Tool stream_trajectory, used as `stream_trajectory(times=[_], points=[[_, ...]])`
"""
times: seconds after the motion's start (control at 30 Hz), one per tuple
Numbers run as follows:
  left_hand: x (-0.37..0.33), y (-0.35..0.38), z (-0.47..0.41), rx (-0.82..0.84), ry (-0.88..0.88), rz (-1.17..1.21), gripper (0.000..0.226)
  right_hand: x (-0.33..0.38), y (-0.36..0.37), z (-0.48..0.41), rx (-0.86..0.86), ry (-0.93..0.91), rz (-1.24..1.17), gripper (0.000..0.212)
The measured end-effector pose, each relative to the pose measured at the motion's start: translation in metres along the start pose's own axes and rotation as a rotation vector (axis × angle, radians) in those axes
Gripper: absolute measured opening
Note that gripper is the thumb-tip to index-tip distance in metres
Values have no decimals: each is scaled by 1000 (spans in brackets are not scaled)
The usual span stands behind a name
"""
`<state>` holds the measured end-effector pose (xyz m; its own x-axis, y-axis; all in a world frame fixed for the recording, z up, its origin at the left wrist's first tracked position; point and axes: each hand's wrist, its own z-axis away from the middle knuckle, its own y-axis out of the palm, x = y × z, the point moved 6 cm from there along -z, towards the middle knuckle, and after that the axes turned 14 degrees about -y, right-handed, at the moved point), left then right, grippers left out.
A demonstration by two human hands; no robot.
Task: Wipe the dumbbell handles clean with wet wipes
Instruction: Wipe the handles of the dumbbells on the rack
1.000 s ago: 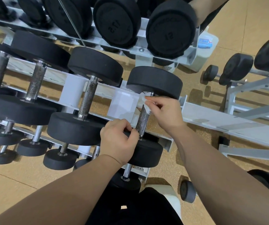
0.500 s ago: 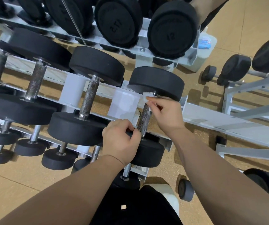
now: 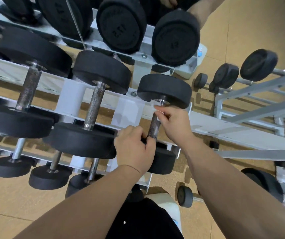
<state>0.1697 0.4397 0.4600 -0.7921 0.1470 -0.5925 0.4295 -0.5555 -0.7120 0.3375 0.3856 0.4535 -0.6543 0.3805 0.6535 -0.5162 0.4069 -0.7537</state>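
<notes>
The dumbbell handle (image 3: pixel 153 125) being wiped belongs to the rightmost dumbbell on the middle tier of a white rack (image 3: pixel 224 131). It is dark, rough metal and runs from near to far, tilted a little to the right. Its far head (image 3: pixel 164 89) is a black disc resting on the far rail; its near head (image 3: pixel 163 162) sits on the near rail, partly hidden behind the left wrist.

The left hand (image 3: pixel 133 150) grips the near end of the handle, its fingers curled round the bar where it meets the near head and the thumb lying against the metal. The right hand (image 3: pixel 175 125) reaches in from the right and pinches a small white wet wipe (image 3: pixel 155 106) between thumb and fingertips, holding it against the far end of the handle, just below the far head.

To the left on the same tier lies a neighbouring dumbbell (image 3: pixel 94 107) with a knurled silver bar. Larger black dumbbells (image 3: pixel 121 26) fill the tier above, and smaller ones (image 3: pixel 49 176) the tier below. A second rack (image 3: pixel 258 87) stands well to the right on the tan floor (image 3: pixel 250 23).
</notes>
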Motion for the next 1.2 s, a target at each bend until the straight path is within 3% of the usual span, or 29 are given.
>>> stream_trajectory(times=[0.13,0.2,0.37,0.53,0.6,0.8,0.87,0.97,1.03,1.1,1.2], points=[[1,-8,-1,98,-42,22,28,15,14,29,390,-29,18,21],[5,-20,-1,148,7,78,18,19,14,35,480,-20,51,25],[23,-42,7,276,336,-51,30,27,8,20,289,74,105,23],[32,-43,3,328,378,4,39,32,7,7,91,145,228,27],[34,-44,-1,314,389,50,37,36,10,12,119,117,266,25],[40,-40,-5,326,386,82,41,44,21,24,483,-58,379,23],[41,-39,-6,309,404,96,42,42,20,9,437,-125,466,21],[42,-37,-8,309,414,116,43,40,5,-24,238,-48,548,21],[40,-39,-8,312,428,125,42,40,2,-28,210,-22,554,22],[41,-39,-9,301,453,135,42,48,6,-18,318,-36,499,21],[43,-39,-9,310,488,136,46,57,24,10,689,-149,456,22]])
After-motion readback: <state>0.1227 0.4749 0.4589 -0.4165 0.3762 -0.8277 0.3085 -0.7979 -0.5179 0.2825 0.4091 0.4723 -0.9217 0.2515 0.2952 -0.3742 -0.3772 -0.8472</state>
